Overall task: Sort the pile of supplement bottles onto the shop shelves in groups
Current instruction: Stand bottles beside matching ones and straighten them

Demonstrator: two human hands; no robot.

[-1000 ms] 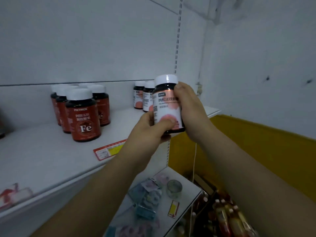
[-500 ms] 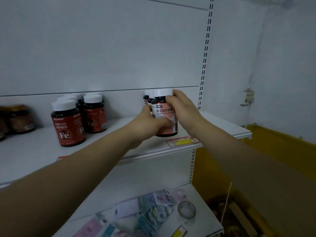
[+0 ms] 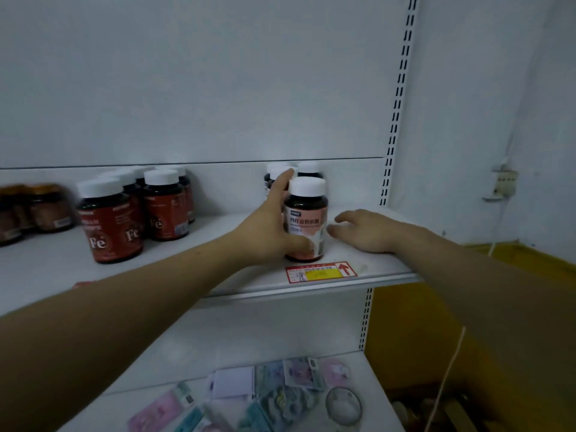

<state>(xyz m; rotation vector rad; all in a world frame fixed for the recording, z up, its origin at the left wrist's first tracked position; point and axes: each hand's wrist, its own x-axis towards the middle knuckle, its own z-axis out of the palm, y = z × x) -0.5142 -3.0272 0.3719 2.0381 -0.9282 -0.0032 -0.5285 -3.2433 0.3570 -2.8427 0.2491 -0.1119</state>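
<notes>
Centre frame, my left hand (image 3: 271,227) wraps thumb and fingers around the pink-label bottle (image 3: 306,219) standing on the shelf (image 3: 367,266), steadying it before its matching group (image 3: 307,170), while my right hand (image 3: 369,230) rests empty, fingers spread.

White slotted shelving upright (image 3: 396,120); pale wall (image 3: 486,104); yellow lower panel (image 3: 414,332); dim light

Red-labelled bottles (image 3: 110,226) read "Fe"; the shelf's price tag (image 3: 320,271) bears a red arrow.
</notes>
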